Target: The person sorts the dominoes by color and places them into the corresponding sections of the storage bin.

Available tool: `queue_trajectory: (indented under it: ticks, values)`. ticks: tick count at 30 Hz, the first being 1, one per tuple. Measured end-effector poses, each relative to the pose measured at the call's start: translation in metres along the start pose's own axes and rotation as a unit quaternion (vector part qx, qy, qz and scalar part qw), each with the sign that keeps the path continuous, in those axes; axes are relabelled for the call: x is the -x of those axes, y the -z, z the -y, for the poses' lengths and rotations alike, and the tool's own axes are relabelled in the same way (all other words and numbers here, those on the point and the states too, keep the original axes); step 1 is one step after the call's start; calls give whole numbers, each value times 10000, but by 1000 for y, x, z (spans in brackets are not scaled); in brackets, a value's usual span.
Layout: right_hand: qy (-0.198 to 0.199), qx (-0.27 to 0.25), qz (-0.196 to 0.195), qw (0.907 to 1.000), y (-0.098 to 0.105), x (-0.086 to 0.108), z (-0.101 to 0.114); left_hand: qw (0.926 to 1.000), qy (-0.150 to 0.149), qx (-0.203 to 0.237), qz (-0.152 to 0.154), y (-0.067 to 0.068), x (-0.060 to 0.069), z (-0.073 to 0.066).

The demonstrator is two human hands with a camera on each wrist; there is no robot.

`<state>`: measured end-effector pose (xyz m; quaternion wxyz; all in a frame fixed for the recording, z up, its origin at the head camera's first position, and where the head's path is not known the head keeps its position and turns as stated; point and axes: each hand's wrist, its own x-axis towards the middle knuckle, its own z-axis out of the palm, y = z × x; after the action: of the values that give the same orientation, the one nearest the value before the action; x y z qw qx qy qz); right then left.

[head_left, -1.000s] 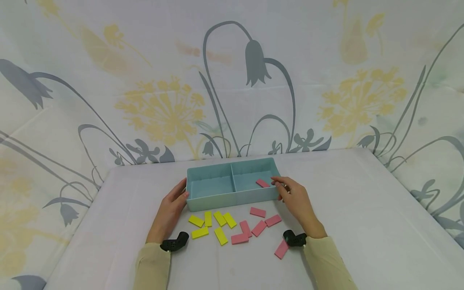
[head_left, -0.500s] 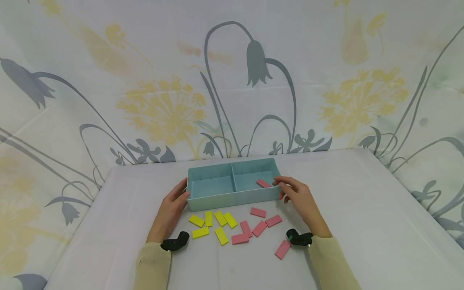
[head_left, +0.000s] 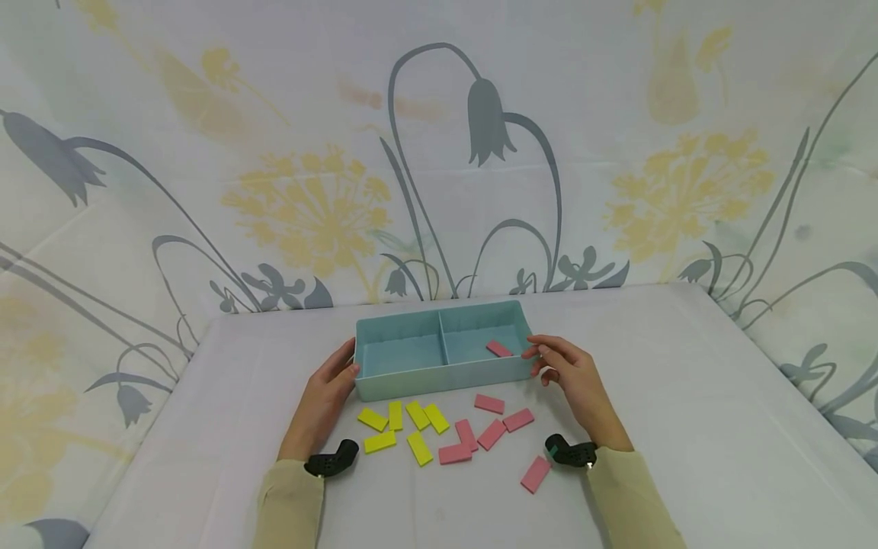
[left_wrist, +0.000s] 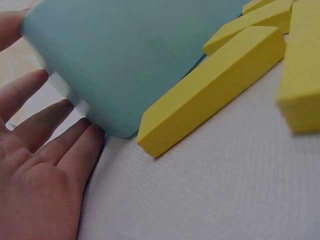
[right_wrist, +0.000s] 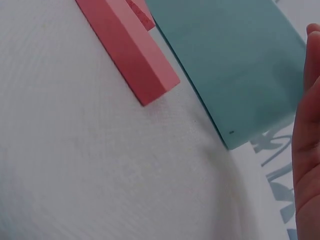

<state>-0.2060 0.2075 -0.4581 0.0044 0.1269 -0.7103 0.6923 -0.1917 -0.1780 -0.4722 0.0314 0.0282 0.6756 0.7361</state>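
Behind a white cloth-covered table (head_left: pixel 693 412), a pale backdrop (head_left: pixel 590 152) of grey bellflowers (head_left: pixel 487 118) and yellow blossoms (head_left: pixel 322 217).

The light on my desk (head_left: pixel 686 396) is even and muted; the right wrist view is dimmer, with a soft shadow (right_wrist: pixel 232 185) at four o'clock.

Smooth plastic tray (head_left: pixel 439 379), matt blocks (left_wrist: pixel 212 92), woven cloth (right_wrist: pixel 100 165)

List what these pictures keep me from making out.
- Head view: the floor strip just behind the front wall of the blue divided box, hidden by that wall.
- Left wrist view: the rest of the left hand, cut off by the left and bottom edges.
- Right wrist view: most of the right hand, cut off by the right edge.
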Motion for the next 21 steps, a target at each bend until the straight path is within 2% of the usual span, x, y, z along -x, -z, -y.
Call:
queue_trajectory:
  ticks: [9, 21]
  values:
    - [32, -143, 100, 9998, 1, 2, 1, 9999, -4, -80, -71, 0, 0, 3]
    - [-410, -9, 375, 9985, 6, 3, -1, 10000, -33, -23, 24, 1, 0, 2]
